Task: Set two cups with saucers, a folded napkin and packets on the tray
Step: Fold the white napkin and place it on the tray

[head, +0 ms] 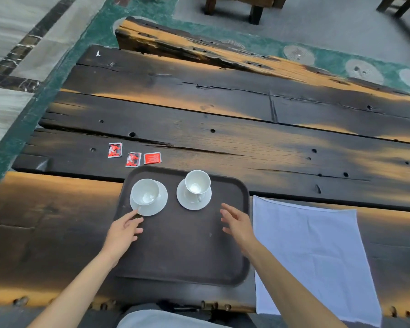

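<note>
A dark brown tray [182, 252] lies on the wooden table in front of me. Two white cups stand on white saucers at its far end: the left cup [145, 191] on its saucer [155, 205], the right cup [197, 181] on its saucer [187, 200]. My left hand [123, 230] hovers over the tray with fingers apart, the fingertip at the left saucer's near rim. My right hand [237, 222] is empty and spread just below the right saucer. A white napkin [313, 252] lies unfolded, flat, right of the tray. Three red packets [134, 159] lie on the table beyond the tray's far left corner.
The table [223, 129] is made of dark, rough planks with gaps and holes. A wooden bench [175, 41] runs along its far side, and chair legs [256, 13] stand farther back. The table's left edge drops to a green carpet and tiled floor.
</note>
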Demonstrator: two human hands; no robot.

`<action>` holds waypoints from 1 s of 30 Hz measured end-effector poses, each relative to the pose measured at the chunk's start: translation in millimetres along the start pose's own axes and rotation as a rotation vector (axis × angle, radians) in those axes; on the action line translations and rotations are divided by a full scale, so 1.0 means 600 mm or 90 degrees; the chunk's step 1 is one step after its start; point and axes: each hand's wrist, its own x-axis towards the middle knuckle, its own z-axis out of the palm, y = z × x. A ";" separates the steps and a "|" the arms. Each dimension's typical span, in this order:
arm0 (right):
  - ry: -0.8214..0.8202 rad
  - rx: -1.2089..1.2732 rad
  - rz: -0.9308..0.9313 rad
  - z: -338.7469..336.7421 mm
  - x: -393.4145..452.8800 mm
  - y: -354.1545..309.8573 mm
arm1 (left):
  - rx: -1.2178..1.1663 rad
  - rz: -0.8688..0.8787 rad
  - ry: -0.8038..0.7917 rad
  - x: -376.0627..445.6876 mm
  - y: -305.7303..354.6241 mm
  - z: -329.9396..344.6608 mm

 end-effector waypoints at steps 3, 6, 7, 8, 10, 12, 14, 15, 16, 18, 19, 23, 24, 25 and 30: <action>0.002 -0.014 -0.008 -0.076 0.003 0.021 | 0.026 0.017 0.054 -0.027 -0.008 0.042; 0.004 -0.031 -0.021 -0.166 0.010 0.039 | 0.046 0.035 0.092 -0.058 -0.010 0.108; 0.006 -0.045 -0.033 -0.198 0.013 0.045 | 0.055 0.046 0.094 -0.069 -0.009 0.135; 0.009 -0.059 -0.047 -0.231 0.017 0.051 | 0.069 0.059 0.088 -0.080 -0.006 0.165; 0.012 -0.078 -0.063 -0.299 0.027 0.065 | 0.103 0.089 0.061 -0.099 0.006 0.232; 0.016 -0.106 -0.067 -0.369 0.039 0.076 | 0.132 0.120 0.030 -0.113 0.024 0.306; 0.037 -0.153 -0.067 -0.441 0.055 0.087 | 0.159 0.149 0.010 -0.120 0.048 0.380; 0.050 -0.179 -0.066 -0.475 0.063 0.091 | 0.171 0.160 -0.001 -0.120 0.062 0.414; 0.064 -0.205 -0.062 -0.509 0.072 0.095 | 0.185 0.172 -0.014 -0.119 0.077 0.448; 0.091 -0.256 -0.046 -0.571 0.090 0.104 | 0.241 0.213 -0.029 -0.113 0.107 0.511; 0.102 -0.288 -0.037 -0.602 0.100 0.109 | 0.273 0.241 -0.035 -0.107 0.119 0.541; 0.116 -0.446 -0.042 -0.711 0.148 0.118 | 0.432 0.315 -0.079 -0.064 0.158 0.643; 0.105 -0.491 -0.061 -0.725 0.154 0.118 | 0.471 0.317 -0.088 -0.054 0.163 0.651; 0.089 -0.530 -0.076 -0.739 0.161 0.117 | 0.504 0.314 -0.098 -0.042 0.168 0.660; 0.038 -0.619 -0.076 -0.796 0.205 0.125 | 0.612 0.244 -0.143 0.005 0.170 0.704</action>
